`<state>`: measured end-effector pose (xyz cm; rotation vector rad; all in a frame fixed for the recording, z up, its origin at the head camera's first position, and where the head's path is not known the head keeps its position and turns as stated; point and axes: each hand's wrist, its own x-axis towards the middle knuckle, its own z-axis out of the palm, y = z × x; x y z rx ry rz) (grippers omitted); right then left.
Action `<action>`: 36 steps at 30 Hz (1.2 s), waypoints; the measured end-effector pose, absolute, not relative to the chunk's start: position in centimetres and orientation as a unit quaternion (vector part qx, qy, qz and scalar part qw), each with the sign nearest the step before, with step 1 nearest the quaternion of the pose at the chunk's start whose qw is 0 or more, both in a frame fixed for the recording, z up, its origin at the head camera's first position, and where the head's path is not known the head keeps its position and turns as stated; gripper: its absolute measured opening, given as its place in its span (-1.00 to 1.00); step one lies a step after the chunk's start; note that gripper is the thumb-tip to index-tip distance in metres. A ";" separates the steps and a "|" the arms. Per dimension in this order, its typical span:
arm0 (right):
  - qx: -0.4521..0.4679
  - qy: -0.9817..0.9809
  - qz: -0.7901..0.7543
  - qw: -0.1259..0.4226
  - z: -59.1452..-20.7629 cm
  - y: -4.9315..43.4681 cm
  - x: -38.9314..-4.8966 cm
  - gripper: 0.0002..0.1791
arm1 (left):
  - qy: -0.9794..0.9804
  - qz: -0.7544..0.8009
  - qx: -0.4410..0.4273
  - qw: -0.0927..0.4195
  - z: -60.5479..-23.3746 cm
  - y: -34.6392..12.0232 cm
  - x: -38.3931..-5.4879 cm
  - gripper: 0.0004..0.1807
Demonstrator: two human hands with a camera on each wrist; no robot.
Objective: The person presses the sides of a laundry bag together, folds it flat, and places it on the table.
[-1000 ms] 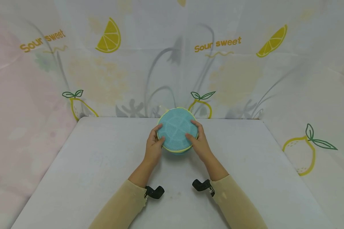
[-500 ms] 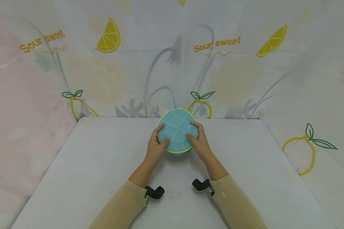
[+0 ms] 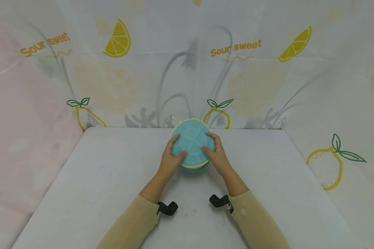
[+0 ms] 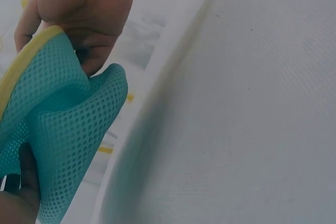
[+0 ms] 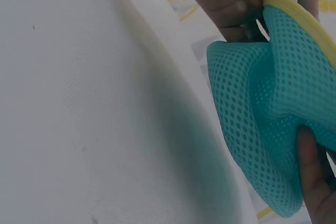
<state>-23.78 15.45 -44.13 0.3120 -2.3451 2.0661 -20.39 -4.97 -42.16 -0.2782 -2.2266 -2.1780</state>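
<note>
A round turquoise mesh laundry bag with yellow edging is held over the far middle of the table. My left hand grips its left side, thumb lying on the face turned to me. On the right side, my right hand holds it the same way, with fingers partly behind the rim. From beneath, the left wrist view shows the soft mesh folded inward between the hands. A similar fold in the mesh appears in the right wrist view. The bag's inside is mostly hidden.
A white table spreads beneath both arms. Behind it hangs a pale curtain printed with lemons, meeting the table's back edge close to the bag. Black wrist cameras are fastened at the beige sleeves.
My left thumb and fingers have shifted right, further over the bag's face. The bag has sunk very slightly. My right hand keeps nearly the same hold.
</note>
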 end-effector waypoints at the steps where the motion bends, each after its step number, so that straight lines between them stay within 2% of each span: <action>1: 0.101 -0.746 0.658 -0.003 -44.1 15.5 -23.8 -0.35 | -0.716 -0.692 -0.090 0.012 -42.6 -5.0 -20.6 -0.21; 7: 0.113 -0.741 0.662 -0.015 -44.1 15.5 -23.8 -0.33 | -0.742 -0.659 -0.111 0.052 -45.5 -5.2 -22.3 -0.21; 12: 0.127 -0.738 0.663 -0.017 -44.2 15.5 -23.7 -0.29 | -0.748 -0.645 -0.140 0.069 -45.3 -5.7 -22.3 -0.26; 18: 0.130 -0.733 0.667 -0.040 -44.0 15.5 -23.7 -0.26 | -0.742 -0.643 -0.174 0.077 -45.4 -6.1 -22.4 -0.29; 26: 0.116 -0.741 0.655 -0.098 -43.6 15.6 -23.6 -0.22 | -0.739 -0.641 -0.187 0.088 -45.7 -6.2 -22.6 -0.30; 36: 0.109 -0.705 0.692 -0.115 -43.7 15.6 -23.4 -0.20 | -0.738 -0.646 -0.179 0.074 -46.0 -5.9 -22.4 -0.28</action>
